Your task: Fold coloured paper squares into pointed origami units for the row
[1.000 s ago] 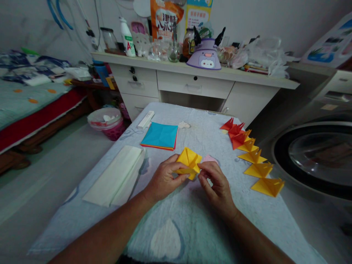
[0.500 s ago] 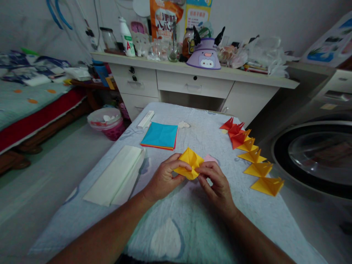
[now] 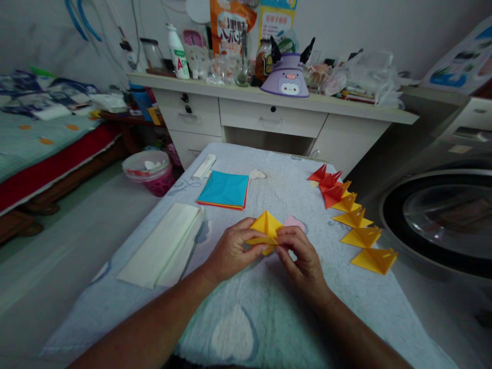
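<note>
A folded yellow paper piece point(image 3: 265, 228) is pinched between both my hands just above the light blue cloth-covered table point(image 3: 269, 318). My left hand point(image 3: 230, 251) grips its left side with thumb and fingers closed. My right hand point(image 3: 302, 259) pinches its right edge. A row of finished folded shapes, red ones point(image 3: 326, 182) at the far end and yellow ones point(image 3: 363, 238) nearer, lies along the table's right edge. A stack of square papers with a blue top sheet point(image 3: 224, 190) lies ahead of my hands.
A folded white cloth point(image 3: 163, 246) lies at the table's left. A white stick-like box point(image 3: 203, 166) sits beyond the paper stack. A cluttered white desk point(image 3: 269, 110) stands behind, a pink bin point(image 3: 148, 171) on the floor, a bed point(image 3: 34, 138) left, a washing machine door point(image 3: 442, 220) right.
The yellow piece has been pressed flatter and narrower between my fingers; my hands have closed slightly toward each other. Everything else on the table is unmoved.
</note>
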`<state>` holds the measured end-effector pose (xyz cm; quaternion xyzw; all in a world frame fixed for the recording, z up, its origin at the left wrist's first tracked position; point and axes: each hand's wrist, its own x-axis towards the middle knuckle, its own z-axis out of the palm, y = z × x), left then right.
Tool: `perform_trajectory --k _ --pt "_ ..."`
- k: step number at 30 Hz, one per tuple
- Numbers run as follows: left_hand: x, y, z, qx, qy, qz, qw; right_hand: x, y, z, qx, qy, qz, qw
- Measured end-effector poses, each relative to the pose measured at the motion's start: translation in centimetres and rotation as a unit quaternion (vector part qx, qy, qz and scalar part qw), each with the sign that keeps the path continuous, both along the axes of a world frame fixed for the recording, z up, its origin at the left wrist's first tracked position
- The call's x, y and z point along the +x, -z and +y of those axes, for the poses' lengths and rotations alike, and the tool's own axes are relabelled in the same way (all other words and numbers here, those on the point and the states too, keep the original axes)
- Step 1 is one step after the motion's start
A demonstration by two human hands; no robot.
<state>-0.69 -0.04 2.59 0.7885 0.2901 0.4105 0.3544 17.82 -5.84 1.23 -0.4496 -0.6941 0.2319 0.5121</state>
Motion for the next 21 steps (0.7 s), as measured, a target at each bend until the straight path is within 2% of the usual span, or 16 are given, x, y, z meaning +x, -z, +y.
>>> perform_trajectory --k 7,15,21 --pt "0.1 0.3 0.0 0.001 -0.009 0.021 1.000 -0.1 0.6 0.1 -0.060 0.038 0.055 0.996" --pt "0.4 0.4 0.1 0.000 -0.020 0.002 1.000 0.0 -0.2 0.3 -0.023 0.009 0.003 1.000" --pt "0.4 0.4 0.0 -0.013 -0.019 -0.003 1.000 -0.2 -0.6 0.3 -0.034 -0.006 -0.017 0.999"
